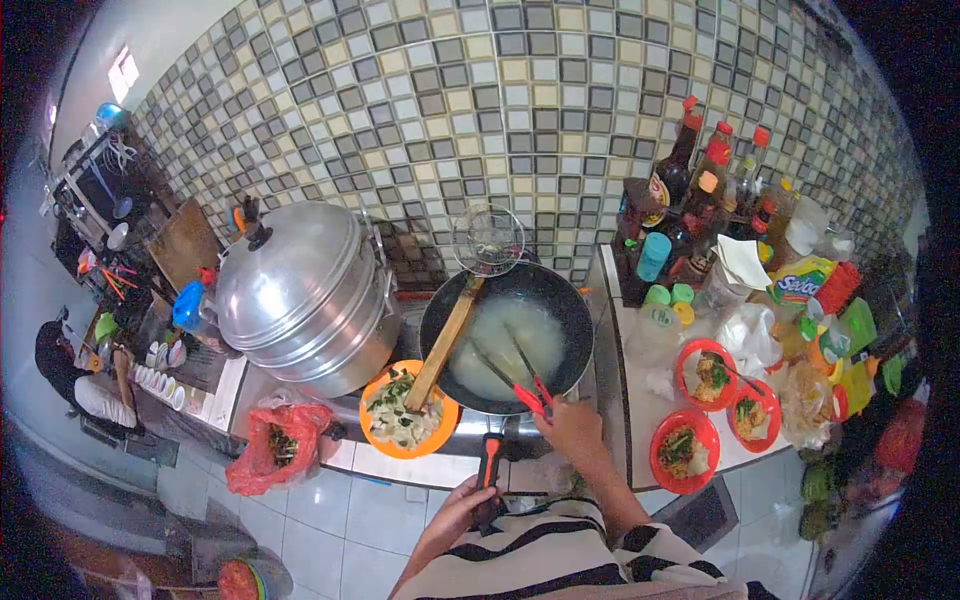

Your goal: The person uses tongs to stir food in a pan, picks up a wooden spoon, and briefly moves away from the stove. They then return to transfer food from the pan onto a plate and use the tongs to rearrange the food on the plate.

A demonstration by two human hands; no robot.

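Note:
My left hand [462, 507] is closed around the black and red handle [490, 455] of a dark wok [433, 335]. Cloudy pale liquid [510, 330] fills much of the wok. Held in my right hand [575, 437] are tongs with red grips [530, 397], their dark arms reaching down into the liquid. A wire strainer [488, 238] lies across the wok's left side, its wooden handle [446, 345] ending over an orange plate [452, 432]. Chopped greens and whitish pieces [403, 415] lie on that plate.
A large aluminium steamer [300, 290] stands left of the wok, behind a red plastic bag [262, 470] with greens. Three red bowls [660, 470] of noodles sit at right, before sauce bottles [675, 165]. Another person [95, 385] is far left, near small cups [160, 385].

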